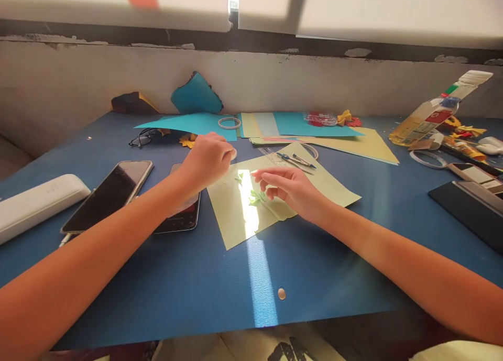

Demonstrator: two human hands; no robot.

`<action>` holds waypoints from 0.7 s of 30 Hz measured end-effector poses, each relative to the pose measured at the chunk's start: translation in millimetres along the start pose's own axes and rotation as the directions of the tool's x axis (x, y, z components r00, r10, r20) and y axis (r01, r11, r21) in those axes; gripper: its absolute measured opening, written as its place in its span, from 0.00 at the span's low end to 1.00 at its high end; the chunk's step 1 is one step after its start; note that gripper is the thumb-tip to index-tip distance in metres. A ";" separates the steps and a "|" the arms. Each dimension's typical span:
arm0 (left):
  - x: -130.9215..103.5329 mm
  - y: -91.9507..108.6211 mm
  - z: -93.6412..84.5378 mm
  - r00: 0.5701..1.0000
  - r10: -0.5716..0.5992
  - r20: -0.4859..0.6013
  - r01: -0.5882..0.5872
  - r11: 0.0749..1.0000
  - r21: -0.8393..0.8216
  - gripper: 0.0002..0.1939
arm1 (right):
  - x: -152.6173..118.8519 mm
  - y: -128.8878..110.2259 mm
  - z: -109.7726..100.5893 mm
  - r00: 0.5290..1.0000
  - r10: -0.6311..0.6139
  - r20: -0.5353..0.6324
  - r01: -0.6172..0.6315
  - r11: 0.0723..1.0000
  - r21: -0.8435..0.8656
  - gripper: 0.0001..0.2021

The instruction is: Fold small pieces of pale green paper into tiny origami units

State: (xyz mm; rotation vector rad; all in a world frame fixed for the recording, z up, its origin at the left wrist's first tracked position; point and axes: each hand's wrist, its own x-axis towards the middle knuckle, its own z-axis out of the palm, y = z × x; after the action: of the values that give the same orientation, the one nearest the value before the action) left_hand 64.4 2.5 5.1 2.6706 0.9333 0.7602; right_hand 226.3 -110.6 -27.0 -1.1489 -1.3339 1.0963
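My left hand is closed above the left edge of a pale yellow-green paper sheet. A small whitish thing shows just beyond its fingers; what the fist holds is hidden. Over the middle of the sheet is my right hand, its fingers loosely bent and apart, with nothing plainly held. Small light-green paper pieces lie on the sheet beside the right fingertips. Another green scrap rests between the two hands. A compass lies near the sheet's far edge.
Left on the blue table are a white case, a phone and another dark device under my left forearm. Coloured sheets and a tape roll lie behind. A tilted bottle stands right, above a black object.
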 end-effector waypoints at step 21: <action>-63.3 60.9 -29.0 0.982 0.135 0.130 -0.106 0.973 -0.207 0.11 | -27.1 -31.0 14.8 0.980 0.165 0.108 -0.182 0.970 0.162 0.07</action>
State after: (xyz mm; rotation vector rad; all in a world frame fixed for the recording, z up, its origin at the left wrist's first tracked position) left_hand 38.3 -83.7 25.9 2.5820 0.6287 0.6391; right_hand 210.2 -141.7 -0.9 -1.1128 -1.2004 1.3804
